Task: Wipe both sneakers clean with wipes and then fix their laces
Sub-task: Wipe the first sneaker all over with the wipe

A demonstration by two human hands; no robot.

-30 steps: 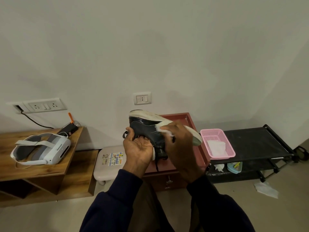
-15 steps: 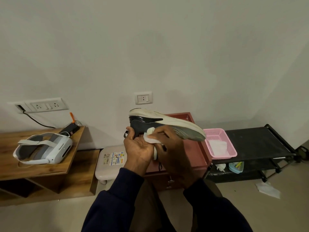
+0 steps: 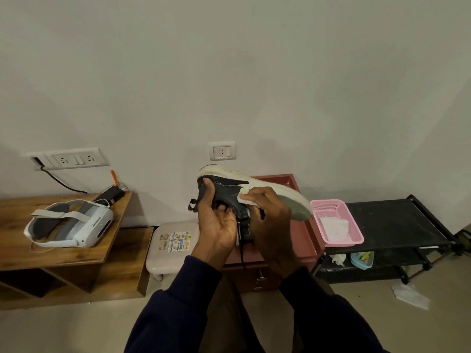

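The left hand (image 3: pixel 216 225) grips the sneaker (image 3: pixel 225 188) by its heel, sole-up in mid-air, toe pointing right, while the right hand (image 3: pixel 270 225) pinches a wipe (image 3: pixel 246 197) against its dark side.

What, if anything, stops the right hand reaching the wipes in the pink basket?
Probably yes, nothing does: the open-topped pink basket sits beside the right hand, unobstructed, though that hand holds a wipe against the sneaker.

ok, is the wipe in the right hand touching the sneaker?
Touching. Head view: the right hand presses the wipe against the side of the sneaker, no gap; the left hand grips its heel.
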